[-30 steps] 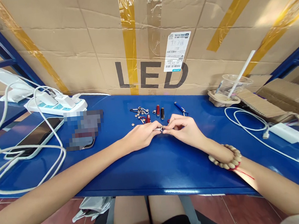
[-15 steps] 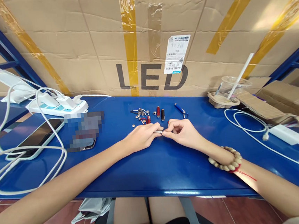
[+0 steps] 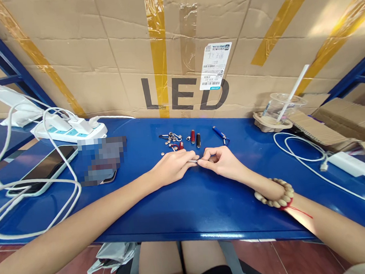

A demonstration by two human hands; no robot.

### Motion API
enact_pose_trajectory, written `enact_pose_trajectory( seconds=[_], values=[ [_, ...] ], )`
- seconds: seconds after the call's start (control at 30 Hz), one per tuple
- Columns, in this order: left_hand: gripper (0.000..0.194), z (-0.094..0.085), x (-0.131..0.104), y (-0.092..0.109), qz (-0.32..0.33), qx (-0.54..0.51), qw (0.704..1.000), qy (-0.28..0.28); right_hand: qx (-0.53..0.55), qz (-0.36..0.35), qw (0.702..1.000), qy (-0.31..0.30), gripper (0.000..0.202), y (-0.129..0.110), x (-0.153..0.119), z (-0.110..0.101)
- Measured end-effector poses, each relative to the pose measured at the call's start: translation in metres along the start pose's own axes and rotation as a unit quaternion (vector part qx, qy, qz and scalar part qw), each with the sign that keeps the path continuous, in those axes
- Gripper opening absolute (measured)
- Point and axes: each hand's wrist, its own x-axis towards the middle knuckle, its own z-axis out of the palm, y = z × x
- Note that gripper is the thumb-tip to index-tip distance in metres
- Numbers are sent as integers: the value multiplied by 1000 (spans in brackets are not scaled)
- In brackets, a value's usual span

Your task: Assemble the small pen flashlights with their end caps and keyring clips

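One silvery tube (image 3: 193, 161), mid-frame.
Your left hand (image 3: 171, 168) grasps it; fingers of your right hand (image 3: 222, 162) pinch its end.

Smooth glossy tabletop (image 3: 163, 211), creased matt cardboard (image 3: 126, 44) — shiny tape (image 3: 157, 37), metallic-looking tube (image 3: 193, 161)

Slim silvery tube (image 3: 193, 161), apparently metal, nearly level, partly hidden between fingertips (image 3: 204, 164)

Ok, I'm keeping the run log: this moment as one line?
left hand: gripping slim silvery cylinder | right hand: at its end | on glossy blue table: black cylinder, blue cylinder
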Motion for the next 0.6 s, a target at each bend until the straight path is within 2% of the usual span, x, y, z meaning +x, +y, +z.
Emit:
enact_pose_trajectory(
  seconds=[0.6],
  values=[
    [23, 2, -1, -2, -9, 1, 1000, 10, 29, 37, 999, -9, 40, -2, 0, -1]
  ],
)
